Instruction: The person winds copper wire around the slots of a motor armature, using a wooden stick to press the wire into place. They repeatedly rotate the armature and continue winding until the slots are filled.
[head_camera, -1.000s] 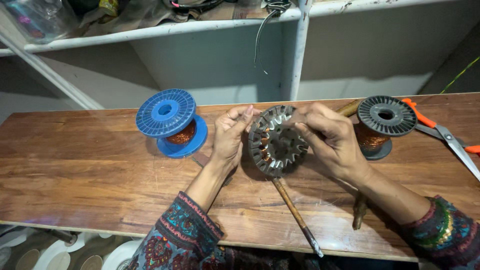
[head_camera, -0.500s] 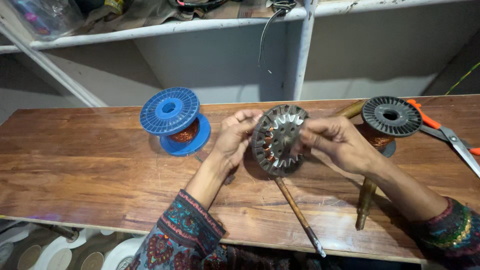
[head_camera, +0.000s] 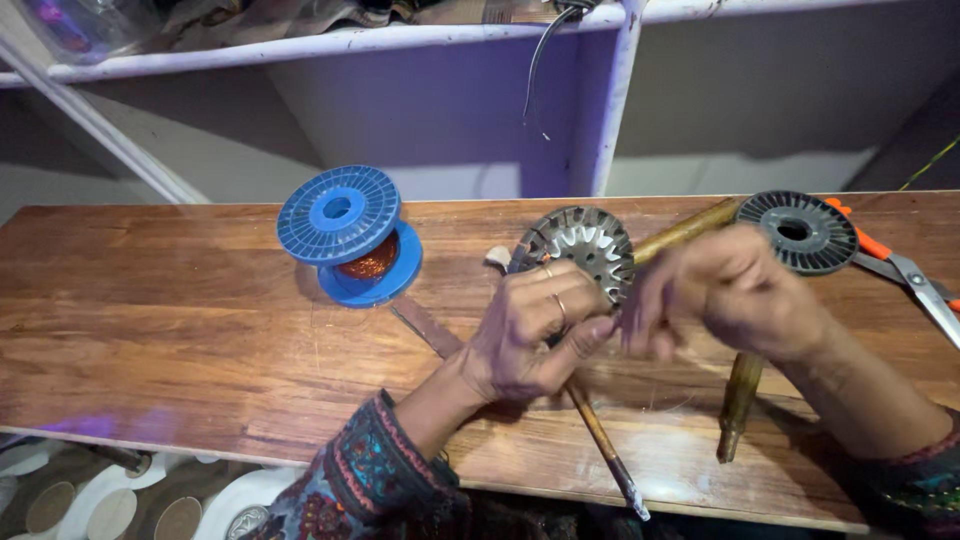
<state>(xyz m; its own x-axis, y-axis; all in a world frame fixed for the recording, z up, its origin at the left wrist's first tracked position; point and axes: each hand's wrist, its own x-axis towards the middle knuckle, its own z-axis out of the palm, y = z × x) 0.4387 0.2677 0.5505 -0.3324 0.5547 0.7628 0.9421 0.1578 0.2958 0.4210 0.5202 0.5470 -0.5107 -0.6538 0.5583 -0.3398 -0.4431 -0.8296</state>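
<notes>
Right now the left hand (head_camera: 530, 335) wraps its fingers around the lower left edge of a round metal motor core (head_camera: 582, 248) and holds it tilted up above the wooden table (head_camera: 180, 310). The right hand (head_camera: 715, 290) is blurred just to the core's right; its fingers curl near the rim, but whether they grip anything cannot be told. A thin stick (head_camera: 605, 450) runs from under the left hand toward the near table edge. A brass-coloured rod (head_camera: 738, 405) lies beside it under the right forearm, and another rod (head_camera: 685, 230) angles away behind the core. A black spool (head_camera: 805, 232) stands just beyond the right hand, with orange-handled scissors (head_camera: 905, 275) near the right edge. A blue spool (head_camera: 348, 232) of copper wire sits well to the left, and the table's left half lies open. A white shelf (head_camera: 330, 42) crosses behind.
</notes>
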